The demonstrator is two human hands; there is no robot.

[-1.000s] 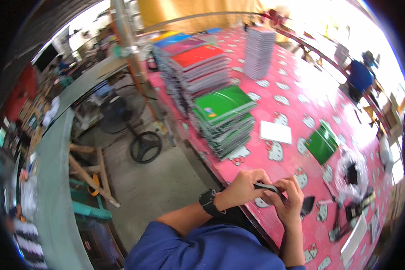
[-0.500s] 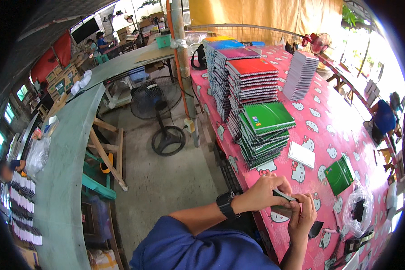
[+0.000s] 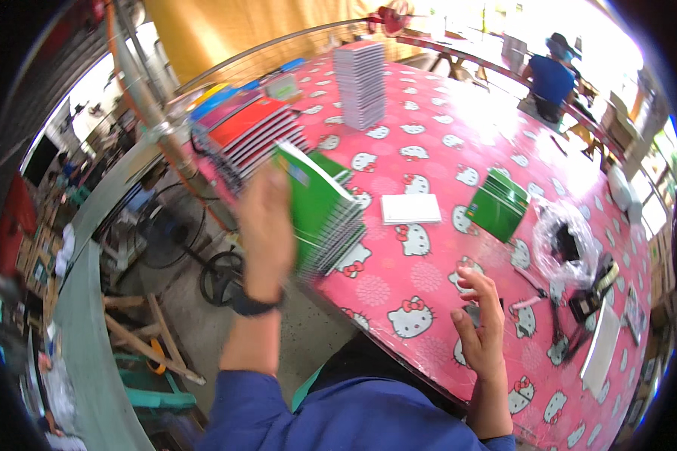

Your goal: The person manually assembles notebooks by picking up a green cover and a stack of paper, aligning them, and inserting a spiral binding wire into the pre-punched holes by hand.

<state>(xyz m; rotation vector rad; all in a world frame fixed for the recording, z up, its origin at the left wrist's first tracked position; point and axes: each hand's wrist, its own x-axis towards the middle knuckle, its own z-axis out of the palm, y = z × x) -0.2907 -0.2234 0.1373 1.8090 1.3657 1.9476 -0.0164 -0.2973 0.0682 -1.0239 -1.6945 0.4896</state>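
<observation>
Gripping a green notebook (image 3: 320,207), left hand (image 3: 267,225) is raised; right hand (image 3: 481,331) hovers, fingers apart.

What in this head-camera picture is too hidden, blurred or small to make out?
- Left hand: motion-blurred; its grip on the green notebook is unclear.
- Lower part of the green notebook stack: partly covered by that hand and notebook.
- Dark thing under the right hand: mostly hidden by the fingers.
- Contents of the clear plastic bag: glare and wrinkles.
- Person in blue at the far table: too small.
</observation>
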